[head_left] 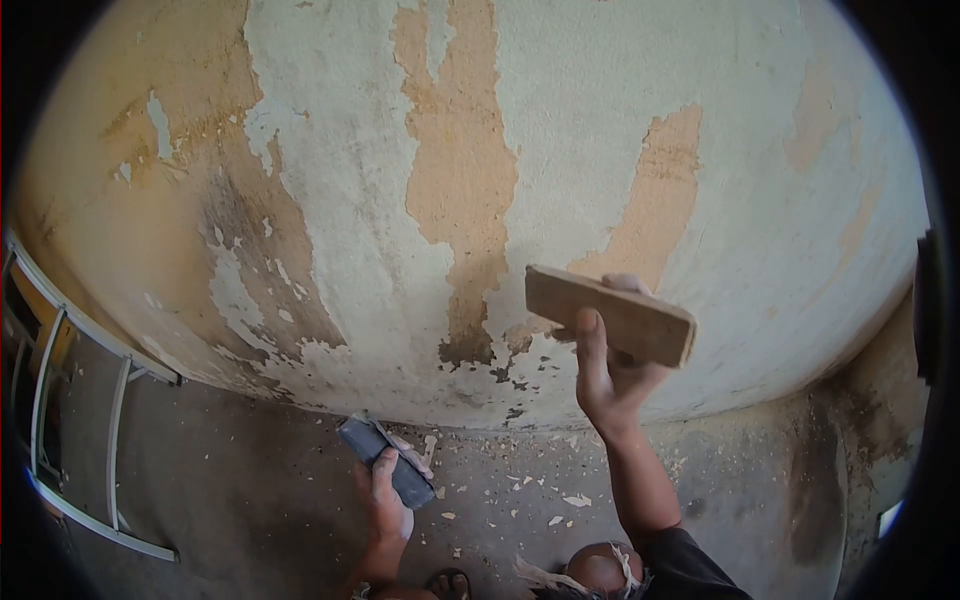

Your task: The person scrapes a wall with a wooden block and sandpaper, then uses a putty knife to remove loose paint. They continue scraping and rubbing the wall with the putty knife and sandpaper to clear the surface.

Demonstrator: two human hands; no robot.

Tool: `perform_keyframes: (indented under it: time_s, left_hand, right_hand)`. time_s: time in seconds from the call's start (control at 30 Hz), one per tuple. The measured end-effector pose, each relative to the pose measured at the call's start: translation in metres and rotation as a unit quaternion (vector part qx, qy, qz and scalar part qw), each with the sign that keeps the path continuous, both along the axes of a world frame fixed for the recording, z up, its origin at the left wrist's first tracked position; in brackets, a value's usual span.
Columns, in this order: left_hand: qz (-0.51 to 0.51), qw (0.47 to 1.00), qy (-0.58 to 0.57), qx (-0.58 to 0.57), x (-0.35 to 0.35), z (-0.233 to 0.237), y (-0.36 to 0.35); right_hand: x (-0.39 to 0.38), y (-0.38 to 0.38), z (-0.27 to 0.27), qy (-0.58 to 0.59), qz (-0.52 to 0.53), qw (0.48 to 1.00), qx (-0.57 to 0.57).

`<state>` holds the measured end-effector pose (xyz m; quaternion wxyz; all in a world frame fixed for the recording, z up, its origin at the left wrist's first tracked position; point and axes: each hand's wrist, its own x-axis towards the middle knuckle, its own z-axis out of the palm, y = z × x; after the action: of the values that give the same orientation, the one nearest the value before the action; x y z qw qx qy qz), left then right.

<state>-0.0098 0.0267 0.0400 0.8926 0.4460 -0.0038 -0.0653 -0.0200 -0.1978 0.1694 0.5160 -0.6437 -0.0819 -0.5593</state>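
My right hand is raised in front of the wall and closed on a flat brown wooden block. The thumb presses its near face, and the other fingers are partly hidden behind it. Lower down, near the foot of the wall, my left hand grips a dark grey sanding block, fingers wrapped around it. The wall has pale paint flaked off in patches, baring tan plaster and darker stained areas.
Paint flakes lie scattered over the grey concrete floor. A metal ladder lies at the left, close to the wall. My bent knee and a sandalled foot show at the bottom. At the right, the wall meets a stained corner.
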Motion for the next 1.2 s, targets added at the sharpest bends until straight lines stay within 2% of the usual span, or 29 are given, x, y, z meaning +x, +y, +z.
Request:
perform_keyframes:
  time_s: [0.03, 0.1, 0.13, 0.17, 0.23, 0.27, 0.3, 0.37, 0.4, 0.43, 0.47, 0.5, 0.57, 0.67, 0.7, 0.77, 0.83, 0.87, 0.9, 0.93, 0.97, 1.0, 1.03, 1.1, 1.13, 1.2]
  left_hand:
    - [0.012, 1.0, 0.005, 0.011, -0.003, 0.0, -0.001]
    - [0.002, 1.0, -0.001, 0.013, -0.006, 0.0, -0.001]
    - [-0.001, 1.0, -0.008, 0.014, -0.003, 0.0, -0.001]
    - [0.001, 1.0, -0.008, 0.013, -0.002, 0.0, -0.001]
    - [0.001, 1.0, 0.011, 0.021, -0.003, -0.002, -0.002]
    - [0.003, 1.0, 0.012, 0.025, -0.007, -0.002, -0.002]
    - [-0.01, 1.0, 0.006, 0.015, -0.01, -0.001, -0.002]
    - [-0.019, 1.0, -0.013, 0.003, 0.0, 0.004, -0.001]
    - [-0.015, 1.0, -0.008, 0.007, -0.002, 0.004, 0.001]
    - [-0.013, 1.0, 0.002, 0.011, -0.005, 0.002, 0.001]
    - [0.003, 1.0, 0.011, 0.027, -0.004, -0.003, 0.001]
    - [-0.01, 1.0, 0.011, 0.026, -0.007, -0.002, -0.002]
    - [-0.009, 1.0, -0.004, 0.002, -0.004, 0.0, 0.002]
    - [0.006, 1.0, 0.012, 0.021, -0.007, 0.001, -0.002]
    - [0.01, 0.999, 0.014, 0.032, -0.007, 0.004, -0.004]
    - [-0.01, 1.0, -0.007, 0.029, -0.003, 0.002, -0.002]
    - [-0.023, 0.999, -0.009, 0.029, -0.005, -0.002, 0.0]
    - [-0.011, 1.0, 0.0, 0.017, -0.006, -0.001, -0.001]
    - [-0.001, 1.0, 0.004, 0.005, -0.006, 0.0, -0.002]
    - [-0.01, 1.0, 0.005, 0.001, -0.006, 0.0, -0.002]
    - [-0.007, 1.0, 0.002, 0.0, -0.003, 0.001, -0.002]
    - [-0.014, 1.0, -0.006, 0.012, -0.004, 0.001, 0.0]
    - [-0.02, 0.999, -0.015, 0.023, -0.005, 0.0, 0.001]
    - [-0.015, 0.999, 0.0, 0.028, -0.009, 0.0, -0.002]
    - [-0.012, 0.999, 0.002, 0.032, -0.006, 0.002, -0.003]
    - [-0.013, 1.0, -0.006, 0.022, -0.005, 0.005, -0.003]
  right_hand:
    - [0.013, -0.014, -0.005, 0.092, -0.084, 0.98, -0.154]
    - [0.01, -0.008, -0.009, 0.158, -0.027, 0.943, -0.291]
    - [0.003, -0.004, -0.005, 0.157, -0.043, 0.937, -0.308]
    - [0.006, -0.004, -0.007, 0.156, -0.041, 0.937, -0.309]
    - [0.016, -0.005, -0.02, 0.04, -0.093, 0.989, -0.109]
    - [0.022, -0.001, -0.024, 0.15, -0.032, 0.98, -0.127]
    - [0.024, -0.001, -0.028, 0.15, -0.047, 0.954, -0.256]
    - [0.003, 0.009, -0.019, 0.127, -0.065, 0.954, -0.263]
    - [0.001, 0.015, -0.016, 0.087, -0.031, 0.988, -0.124]
    - [-0.002, 0.017, -0.016, 0.05, 0.0, 0.999, 0.018]
    - [0.011, 0.005, -0.02, 0.095, -0.14, 0.974, -0.149]
    - [0.01, 0.001, -0.023, 0.195, -0.073, 0.951, -0.23]
    - [-0.001, 0.002, -0.019, 0.072, -0.038, 0.988, -0.133]
    - [0.017, -0.005, -0.027, 0.132, -0.078, 0.982, -0.109]
    - [0.016, -0.004, -0.028, 0.169, -0.046, 0.971, -0.163]
    - [0.003, -0.001, -0.02, 0.087, -0.058, 0.981, -0.161]
    - [0.005, 0.005, -0.007, 0.01, -0.012, 0.999, 0.048]
    - [0.018, -0.008, -0.021, 0.076, -0.013, 0.997, 0.003]
    - [0.009, -0.012, -0.02, 0.08, -0.015, 0.997, 0.006]
    - [0.001, -0.015, -0.016, 0.108, -0.043, 0.98, -0.163]
    - [0.0, -0.016, -0.013, 0.131, -0.068, 0.933, -0.329]
    - [0.001, -0.012, -0.017, 0.065, 0.037, 0.981, -0.18]
    - [0.004, -0.004, -0.022, 0.042, 0.04, 0.998, -0.012]
    - [0.031, -0.004, -0.034, 0.086, -0.036, 0.985, -0.143]
    - [0.024, -0.004, -0.032, 0.083, -0.039, 0.986, -0.141]
    - [0.011, 0.002, -0.026, 0.111, -0.055, 0.964, -0.236]
